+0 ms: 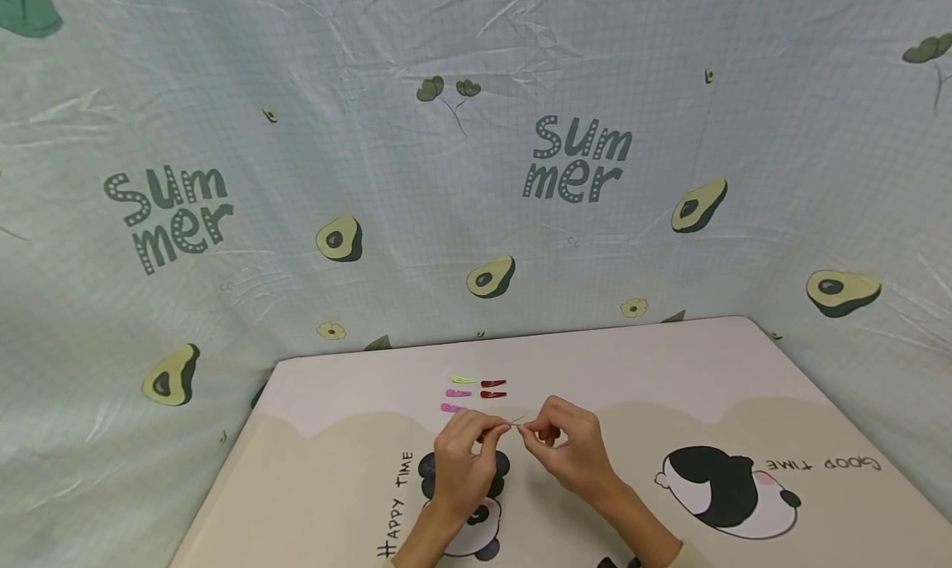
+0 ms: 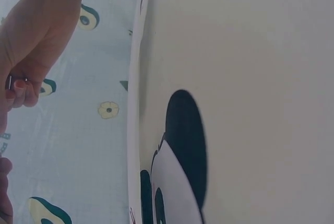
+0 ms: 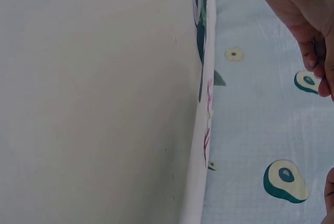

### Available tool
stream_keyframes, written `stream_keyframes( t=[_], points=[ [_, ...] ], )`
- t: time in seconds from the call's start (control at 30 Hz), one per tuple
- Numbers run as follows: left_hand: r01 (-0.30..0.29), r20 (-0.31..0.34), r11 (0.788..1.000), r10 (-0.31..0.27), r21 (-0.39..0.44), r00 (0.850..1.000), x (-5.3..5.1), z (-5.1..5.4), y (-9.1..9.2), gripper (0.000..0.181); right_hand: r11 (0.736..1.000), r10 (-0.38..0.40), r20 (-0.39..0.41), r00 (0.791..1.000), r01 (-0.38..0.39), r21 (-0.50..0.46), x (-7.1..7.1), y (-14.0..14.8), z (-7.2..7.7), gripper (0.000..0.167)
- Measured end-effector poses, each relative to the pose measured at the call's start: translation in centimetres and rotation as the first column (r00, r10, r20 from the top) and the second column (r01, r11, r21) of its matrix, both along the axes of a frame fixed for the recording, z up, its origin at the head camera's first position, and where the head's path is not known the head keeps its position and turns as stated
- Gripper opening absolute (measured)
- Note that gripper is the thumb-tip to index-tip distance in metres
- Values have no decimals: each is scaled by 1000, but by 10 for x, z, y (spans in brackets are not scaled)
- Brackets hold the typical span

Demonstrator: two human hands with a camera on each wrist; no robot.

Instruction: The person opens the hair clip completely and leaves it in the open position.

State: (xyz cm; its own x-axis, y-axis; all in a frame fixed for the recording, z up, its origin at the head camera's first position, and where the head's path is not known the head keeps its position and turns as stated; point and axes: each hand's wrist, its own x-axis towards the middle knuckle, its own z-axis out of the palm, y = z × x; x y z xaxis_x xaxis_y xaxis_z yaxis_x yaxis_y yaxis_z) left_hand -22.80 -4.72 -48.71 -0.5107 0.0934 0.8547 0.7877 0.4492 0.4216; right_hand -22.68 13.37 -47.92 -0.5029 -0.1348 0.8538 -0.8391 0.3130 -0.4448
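Note:
In the head view my left hand (image 1: 464,460) and right hand (image 1: 568,448) are raised over the table, their fingertips close together. Both pinch a thin, pale, thread-like piece (image 1: 516,422) that spans the small gap between them; its exact kind is too small to tell. Beyond the left hand lie several snap hair clips: a yellow-green clip (image 1: 463,379), pink clips (image 1: 458,393) and red clips (image 1: 493,394). The left hand partly covers the nearest pink clip. Each wrist view catches hands only at its border, and the pinched piece cannot be made out there.
The table (image 1: 320,485) wears a beige and pink cover printed with pandas and lettering. A dark object (image 1: 608,562) shows partly at the bottom edge, by the right forearm. Behind the table hangs a pale curtain (image 1: 416,179) with avocado prints.

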Motion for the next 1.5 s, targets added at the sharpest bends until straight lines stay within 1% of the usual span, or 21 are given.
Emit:
stream_keyframes(
  t=[0.2,0.37,0.6,0.8,1.03,1.1,1.17,1.27,1.33,1.47,1.5],
  points=[
    [3,-5,1000,-3,4,1000,-1,-1,0,13,1000,5,7,1000,-5,-1,0,0,0,32],
    [5,1,1000,-5,-1,1000,-2,-2,-1,4,1000,7,10,1000,-7,-3,-2,1,-1,31],
    [11,-4,1000,-11,-18,1000,-4,0,-3,5,1000,1,18,1000,-1,7,-4,4,-1,29],
    [11,9,1000,-11,-28,1000,-5,3,-5,9,1000,-1,33,999,0,23,-4,5,1,28],
    [10,13,999,-10,-31,1000,-5,6,-6,5,999,15,37,999,-16,29,-4,8,1,16],
    [9,14,1000,-9,-30,1000,-5,6,-6,5,999,15,41,999,-17,31,-4,8,1,17],
    [7,15,1000,-6,-29,1000,-5,6,-6,5,999,12,47,999,-13,35,-4,9,1,23],
    [5,18,1000,-4,-30,1000,-5,6,-7,5,999,-4,69,998,2,42,-3,9,2,27],
    [6,23,999,-5,-35,1000,-5,6,-7,6,999,-17,82,996,13,47,-3,10,3,27],
    [9,41,999,-7,-51,999,-5,7,-8,2,998,-23,76,997,19,54,-4,11,3,27],
    [7,45,998,-4,-56,999,-4,7,-8,5,998,-25,74,997,20,58,-5,12,2,28]
  ],
)
